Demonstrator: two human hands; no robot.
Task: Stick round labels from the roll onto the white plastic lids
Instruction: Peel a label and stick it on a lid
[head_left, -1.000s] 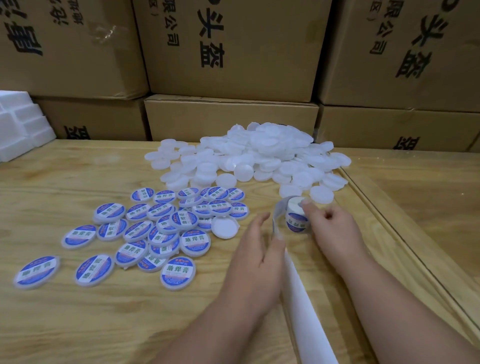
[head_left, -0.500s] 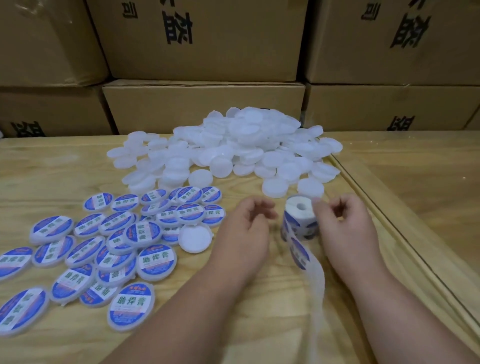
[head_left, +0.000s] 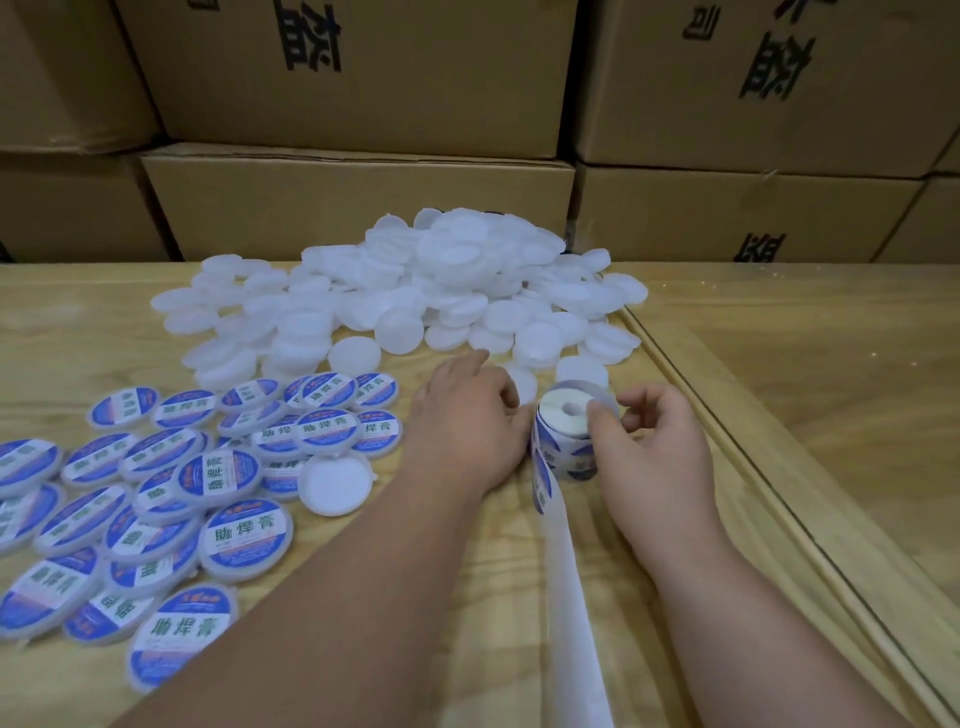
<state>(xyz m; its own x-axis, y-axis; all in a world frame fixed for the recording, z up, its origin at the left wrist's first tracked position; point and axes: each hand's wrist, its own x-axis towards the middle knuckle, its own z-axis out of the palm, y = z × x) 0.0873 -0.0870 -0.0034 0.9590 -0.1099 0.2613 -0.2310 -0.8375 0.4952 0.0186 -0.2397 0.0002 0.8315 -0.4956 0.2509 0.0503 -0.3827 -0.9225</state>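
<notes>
A heap of plain white lids lies at the back of the wooden table. Several blue-labelled lids are spread at the left, with one unlabelled lid among them. The label roll stands upright near the middle, and its empty backing strip trails toward me. My right hand holds the roll, thumb on its top and fingers curled behind it. My left hand lies just left of the roll, index finger stretched to the heap's near edge, the other fingers loosely curled beside a plain lid.
Stacked cardboard boxes form a wall right behind the heap. A raised wooden strip runs diagonally along the right side, with a second wooden surface beyond it.
My left hand has moved forward from beside the roll to the edge of the plain lids. My right thumb has come onto the top of the roll. The view has shifted closer.
</notes>
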